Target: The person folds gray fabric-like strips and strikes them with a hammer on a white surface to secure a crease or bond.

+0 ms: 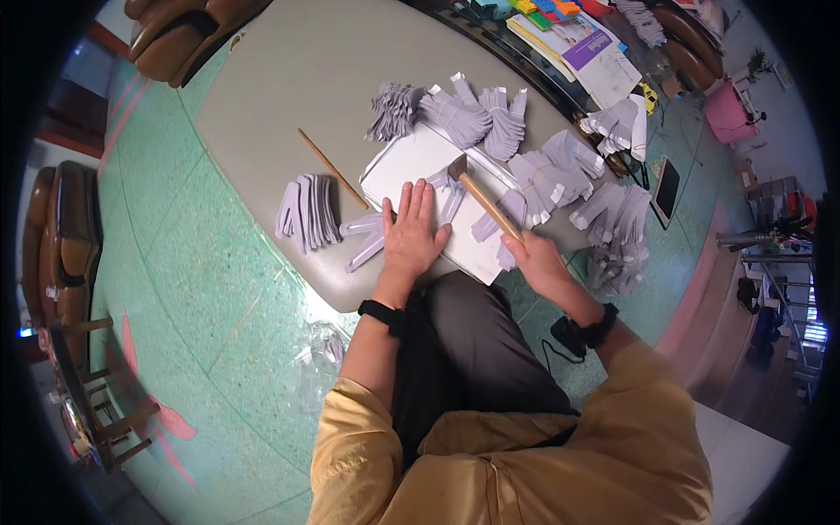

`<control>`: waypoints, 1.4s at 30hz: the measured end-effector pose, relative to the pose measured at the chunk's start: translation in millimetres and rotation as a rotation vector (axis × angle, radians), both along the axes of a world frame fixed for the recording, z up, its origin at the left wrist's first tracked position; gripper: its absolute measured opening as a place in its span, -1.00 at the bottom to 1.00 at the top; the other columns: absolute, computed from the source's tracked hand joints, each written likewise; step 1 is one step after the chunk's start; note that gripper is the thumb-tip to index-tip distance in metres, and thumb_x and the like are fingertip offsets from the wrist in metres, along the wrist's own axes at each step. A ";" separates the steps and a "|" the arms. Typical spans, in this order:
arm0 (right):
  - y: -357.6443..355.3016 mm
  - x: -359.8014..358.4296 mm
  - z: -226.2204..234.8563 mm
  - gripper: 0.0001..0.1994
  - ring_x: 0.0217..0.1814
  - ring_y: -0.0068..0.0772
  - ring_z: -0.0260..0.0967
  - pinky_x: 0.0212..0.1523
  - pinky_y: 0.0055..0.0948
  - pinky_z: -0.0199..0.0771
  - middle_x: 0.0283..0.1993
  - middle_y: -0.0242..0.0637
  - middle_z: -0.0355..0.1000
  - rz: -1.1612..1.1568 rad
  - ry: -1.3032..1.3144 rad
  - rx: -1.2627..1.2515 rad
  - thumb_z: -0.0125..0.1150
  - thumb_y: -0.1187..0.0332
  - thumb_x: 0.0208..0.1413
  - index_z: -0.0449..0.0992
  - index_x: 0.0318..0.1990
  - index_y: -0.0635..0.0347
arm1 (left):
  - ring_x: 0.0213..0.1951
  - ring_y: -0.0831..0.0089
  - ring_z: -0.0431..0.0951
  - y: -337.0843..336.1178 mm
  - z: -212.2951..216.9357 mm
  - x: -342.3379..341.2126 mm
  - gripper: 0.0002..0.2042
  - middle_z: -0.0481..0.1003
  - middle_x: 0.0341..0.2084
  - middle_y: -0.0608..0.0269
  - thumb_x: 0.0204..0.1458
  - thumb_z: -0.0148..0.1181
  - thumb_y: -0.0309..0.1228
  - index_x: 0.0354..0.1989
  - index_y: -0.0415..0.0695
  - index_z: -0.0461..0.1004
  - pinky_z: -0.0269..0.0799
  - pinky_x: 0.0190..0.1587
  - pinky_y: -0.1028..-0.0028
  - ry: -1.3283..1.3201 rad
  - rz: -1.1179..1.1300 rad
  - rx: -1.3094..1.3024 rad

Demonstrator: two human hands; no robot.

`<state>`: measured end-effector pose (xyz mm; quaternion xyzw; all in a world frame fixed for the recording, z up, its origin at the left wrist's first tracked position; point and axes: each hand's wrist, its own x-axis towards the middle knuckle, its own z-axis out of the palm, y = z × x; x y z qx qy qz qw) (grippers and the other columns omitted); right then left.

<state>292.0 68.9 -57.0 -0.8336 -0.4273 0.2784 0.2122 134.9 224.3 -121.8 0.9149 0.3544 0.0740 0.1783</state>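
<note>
Left hand (411,236) flat, palm down, over the white board (407,157). Right hand (538,267) grasps the hammer (488,201) by its handle, head over the board; contact unclear. Grey bundles (455,118) lie beyond the board on the table (297,70); wooden stick (332,168) to its left.

The right hand (540,262) grips a wooden-handled hammer (490,203), its head over a white board (409,163), while the left hand (413,233) lies flat at the board's near left side, beside pale lilac strips (367,252). Bundles of similar strips (457,116) border the board's far and right sides; a slender brown stick (332,168) lies on the grey tabletop (289,79) to the left.
</note>
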 end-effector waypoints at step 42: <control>27.0 -18.2 -6.2 -0.57 -0.38 0.19 0.36 -0.39 -0.15 0.33 -0.49 0.16 0.36 -0.013 0.006 -0.057 -0.02 0.09 0.14 0.37 -0.38 0.42 | 0.27 0.23 0.01 -4.9 4.2 -3.8 -0.25 0.15 0.19 0.15 -0.15 0.21 -0.15 0.21 -0.18 0.04 -0.26 0.27 0.03 -0.177 0.100 -0.067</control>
